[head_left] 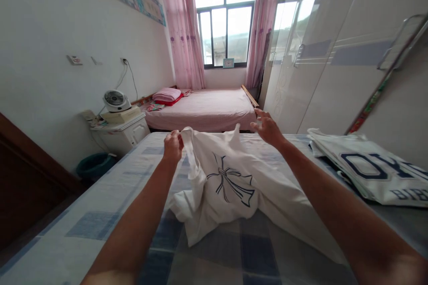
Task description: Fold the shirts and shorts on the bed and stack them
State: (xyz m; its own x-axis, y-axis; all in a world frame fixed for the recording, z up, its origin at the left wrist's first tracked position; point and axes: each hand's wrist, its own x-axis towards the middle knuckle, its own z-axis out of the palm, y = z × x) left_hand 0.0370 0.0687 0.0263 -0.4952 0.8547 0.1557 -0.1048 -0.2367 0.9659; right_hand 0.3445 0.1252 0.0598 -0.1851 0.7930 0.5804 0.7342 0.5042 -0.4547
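Observation:
A white garment (227,173) with a dark blue bow print lies crumpled on the bed with the blue-checked sheet (100,213) in front of me. My left hand (173,144) is closed, pinching the garment's upper left edge and lifting it. My right hand (267,127) reaches past the garment's upper right corner, fingers partly spread, and nothing shows in them.
A folded white shirt with dark blue letters (368,164) lies at the bed's right edge. A wardrobe (334,53) stands on the right. Beyond are a pink bed (207,109), a nightstand with a small fan (115,100), and a green basin (95,164) on the floor at left.

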